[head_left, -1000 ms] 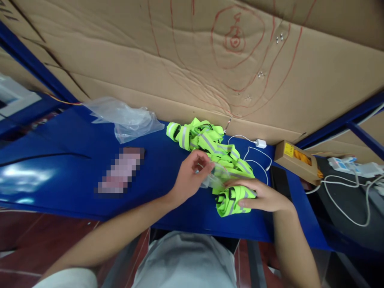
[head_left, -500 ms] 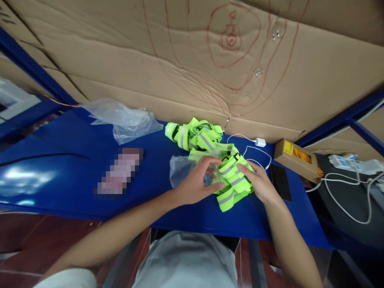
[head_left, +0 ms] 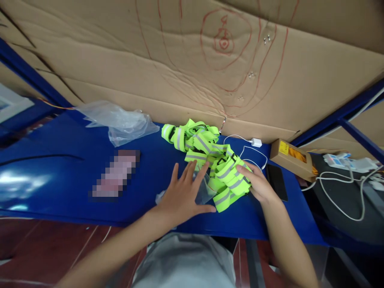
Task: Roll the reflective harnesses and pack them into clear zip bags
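Observation:
Neon-yellow reflective straps with grey stripes and black buckles lie heaped at the middle of the blue table. At the heap's near right end, my right hand grips a folded bundle of the straps, thumb on top. My left hand is spread palm down just left of that bundle, fingers apart, over a clear plastic bag. Most of this bag is hidden under the hand.
Another crumpled clear bag lies at the back left, a blurred pinkish item nearer. On the right are a white charger, a dark phone-like slab and a cardboard box. Cardboard stands behind.
My left hand has moved left and toward me, off the bundle's edge, and its fingers have spread flat over the bag. My right hand still grips the bundle. The view has shifted slightly.

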Demonstrator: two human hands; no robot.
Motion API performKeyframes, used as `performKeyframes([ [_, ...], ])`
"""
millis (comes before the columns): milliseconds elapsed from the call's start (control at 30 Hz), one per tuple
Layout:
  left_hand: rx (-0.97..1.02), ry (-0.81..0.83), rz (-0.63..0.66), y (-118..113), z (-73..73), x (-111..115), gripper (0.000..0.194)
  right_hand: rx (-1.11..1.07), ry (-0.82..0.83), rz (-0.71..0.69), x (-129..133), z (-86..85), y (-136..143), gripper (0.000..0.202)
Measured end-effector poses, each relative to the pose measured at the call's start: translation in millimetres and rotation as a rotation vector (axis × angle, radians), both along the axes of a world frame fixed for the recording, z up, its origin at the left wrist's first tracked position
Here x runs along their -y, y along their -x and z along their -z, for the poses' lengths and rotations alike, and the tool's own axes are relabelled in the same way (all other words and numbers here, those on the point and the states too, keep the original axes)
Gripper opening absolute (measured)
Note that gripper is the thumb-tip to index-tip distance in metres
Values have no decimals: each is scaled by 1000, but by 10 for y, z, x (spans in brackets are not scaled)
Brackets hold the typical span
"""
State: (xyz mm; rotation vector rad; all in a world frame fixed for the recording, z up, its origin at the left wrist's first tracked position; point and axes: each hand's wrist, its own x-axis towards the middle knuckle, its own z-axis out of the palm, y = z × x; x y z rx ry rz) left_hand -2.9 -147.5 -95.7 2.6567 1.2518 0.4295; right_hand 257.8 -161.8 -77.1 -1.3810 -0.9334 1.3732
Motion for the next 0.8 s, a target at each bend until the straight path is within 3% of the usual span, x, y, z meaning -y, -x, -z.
performKeyframes([
  [167, 33, 68, -51, -92, 222, 128, 112, -22, 27, -63, 1, 10, 5, 50],
  [300, 105, -82, -22, -52, 242, 94, 112, 184, -48, -168, -8, 32, 33, 50],
  [500, -31, -235, 44, -49, -12, 31, 98, 625, -296, -302, 36, -78, 73, 45],
  [667, -139, -328, 97, -174, -307, -24, 96, 663, -388, -272, -2, -363, 148, 35],
  [800, -50, -382, 93, -260, -368, -160, 104, 645, -453, -261, -113, -449, 199, 35],
])
